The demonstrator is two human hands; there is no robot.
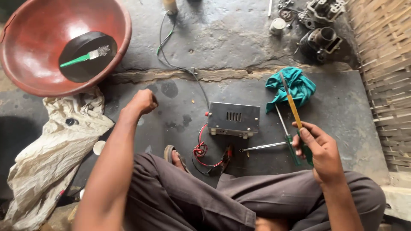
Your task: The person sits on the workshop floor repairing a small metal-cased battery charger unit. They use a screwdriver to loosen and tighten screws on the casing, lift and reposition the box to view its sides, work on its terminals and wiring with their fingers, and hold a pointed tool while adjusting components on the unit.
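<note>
**Brush in hand, metal box waiting**

Brush (293,108), yellow-handled, stands nearly upright in the right hand (319,152), fingers closed round its lower end; its tip reaches toward 12 o'clock over the teal rag (295,87).

Head view: the left hand (143,102) is clenched into a loose fist at 10 o'clock from the metal box (234,119); whether it holds anything I cannot tell. The box sits at centre, red and black leads (202,152) coiled at its 7 o'clock. Two screwdrivers (282,137) lie crossed just beside the right hand. A red basin (64,42) with a second, green-handled brush sits at far 10 o'clock.

Judged from this, the work is between tools. Any next move on the box calls for bringing the brush leftward, clear of the leads.
</note>
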